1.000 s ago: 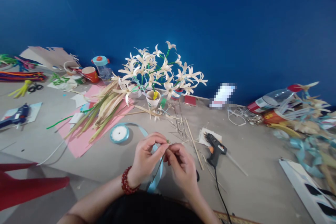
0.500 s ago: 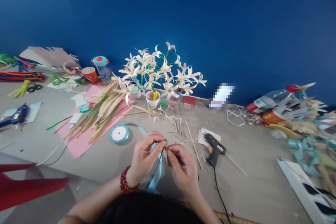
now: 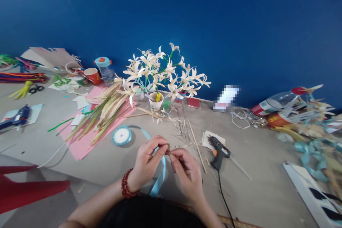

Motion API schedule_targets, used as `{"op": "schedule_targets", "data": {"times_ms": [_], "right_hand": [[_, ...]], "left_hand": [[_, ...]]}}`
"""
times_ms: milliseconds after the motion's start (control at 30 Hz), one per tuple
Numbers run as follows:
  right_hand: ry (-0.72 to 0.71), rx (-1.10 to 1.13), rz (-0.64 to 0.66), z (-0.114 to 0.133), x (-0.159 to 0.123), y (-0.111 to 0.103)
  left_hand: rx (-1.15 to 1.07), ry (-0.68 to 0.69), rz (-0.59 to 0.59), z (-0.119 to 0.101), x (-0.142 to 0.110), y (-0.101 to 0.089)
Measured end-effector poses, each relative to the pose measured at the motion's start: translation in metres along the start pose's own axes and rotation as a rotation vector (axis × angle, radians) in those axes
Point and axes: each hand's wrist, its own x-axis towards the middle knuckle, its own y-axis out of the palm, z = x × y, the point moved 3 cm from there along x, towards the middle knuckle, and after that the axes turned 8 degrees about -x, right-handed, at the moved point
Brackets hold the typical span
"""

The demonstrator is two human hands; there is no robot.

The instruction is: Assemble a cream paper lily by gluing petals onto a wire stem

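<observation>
My left hand (image 3: 148, 158) pinches something small and greenish between thumb and forefinger; its kind is too small to tell. Close against it, my right hand (image 3: 185, 169) is closed in a pinch at the same spot, its grip mostly covered by the fingers. A light blue ribbon (image 3: 161, 176) hangs down behind and below my left hand, running from the ribbon spool (image 3: 121, 135) that lies flat to the left. Beyond the hands, cream-coloured handmade flowers (image 3: 168, 71) on green stems stand in paper cups (image 3: 155, 105).
Dried corn husks (image 3: 107, 114) lie on pink paper (image 3: 77, 149) at left. A black glue gun (image 3: 219, 151) with its cord rests at right, beside thin sticks (image 3: 197, 146). A white power strip (image 3: 304, 192) and a plastic bottle (image 3: 272, 102) are farther right. Another glue gun (image 3: 20, 117) lies far left.
My hands have shifted only slightly, still held together. The slim stem-like piece between them has turned and shows less, and the ribbon below is more visible.
</observation>
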Motion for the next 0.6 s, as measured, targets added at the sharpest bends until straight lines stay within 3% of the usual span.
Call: {"op": "schedule_targets", "data": {"times_ms": [167,600], "right_hand": [[-0.010,0.007,0.009,-0.0003,-0.0004,0.0008],[0.021,0.012,0.012,-0.0007,0.0014,0.0018]], "left_hand": [[0.070,0.034,0.031,-0.0023,0.0004,0.0010],[0.025,0.147,-0.021,0.0016,-0.0021,0.0006]]}}
